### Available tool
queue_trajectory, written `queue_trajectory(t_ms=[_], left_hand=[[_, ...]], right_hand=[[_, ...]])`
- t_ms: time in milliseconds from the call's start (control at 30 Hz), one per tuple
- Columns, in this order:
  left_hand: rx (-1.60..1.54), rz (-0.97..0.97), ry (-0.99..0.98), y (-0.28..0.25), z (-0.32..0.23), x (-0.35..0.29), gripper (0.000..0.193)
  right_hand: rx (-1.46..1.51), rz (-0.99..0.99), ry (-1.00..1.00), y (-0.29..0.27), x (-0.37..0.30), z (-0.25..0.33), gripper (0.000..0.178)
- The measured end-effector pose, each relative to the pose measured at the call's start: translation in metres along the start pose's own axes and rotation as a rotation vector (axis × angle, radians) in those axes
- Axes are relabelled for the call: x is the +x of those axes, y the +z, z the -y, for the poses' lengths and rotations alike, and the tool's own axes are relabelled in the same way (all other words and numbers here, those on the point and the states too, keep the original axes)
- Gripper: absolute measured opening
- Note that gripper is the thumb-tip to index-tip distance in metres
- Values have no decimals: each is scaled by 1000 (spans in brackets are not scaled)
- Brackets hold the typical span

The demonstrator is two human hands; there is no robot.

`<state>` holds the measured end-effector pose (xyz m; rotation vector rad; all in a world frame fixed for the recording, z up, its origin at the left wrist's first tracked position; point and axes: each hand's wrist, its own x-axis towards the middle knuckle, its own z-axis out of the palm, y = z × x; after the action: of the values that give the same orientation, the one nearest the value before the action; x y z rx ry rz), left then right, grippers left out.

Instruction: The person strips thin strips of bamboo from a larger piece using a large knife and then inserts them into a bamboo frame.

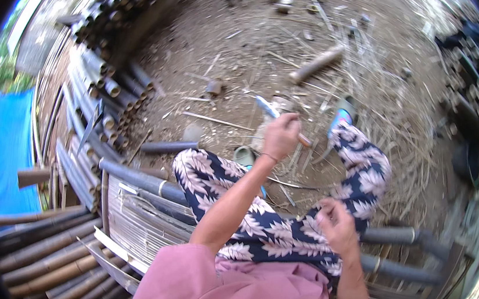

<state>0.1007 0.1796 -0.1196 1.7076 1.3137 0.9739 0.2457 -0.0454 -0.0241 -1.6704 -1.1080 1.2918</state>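
My left hand [281,136] is stretched out over the ground between my knees, its fingers closed round a knife. The knife's pale blade [267,107] points away to the far left, and the brown end of its handle [304,140] sticks out on the right. Close to my right thigh is my right hand [338,225], with its fingers curled; whatever they hold, if anything, is too small to make out. Beyond the knife lies a short, light brown block [282,102]. A thin, dark strip [297,185] runs between my legs.
I sit on a bamboo bench [143,177]. Bamboo poles [109,86] are stacked at left, with more bundles [478,99] at right. A bamboo length [318,64], a dark tube [170,146] and many shavings lie on the dirt. A dark bucket [467,164] stands at right.
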Motion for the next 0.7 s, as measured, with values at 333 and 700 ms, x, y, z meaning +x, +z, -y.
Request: queue_trajectory(t_ms=[333, 700], left_hand=[[-485, -976, -1528, -144, 350, -30, 44], [1163, 31, -1000, -174, 444, -11, 50]], right_hand=[[-940, 80, 149, 31, 371, -170, 69], [-1065, 245, 254, 116, 410, -283, 59]])
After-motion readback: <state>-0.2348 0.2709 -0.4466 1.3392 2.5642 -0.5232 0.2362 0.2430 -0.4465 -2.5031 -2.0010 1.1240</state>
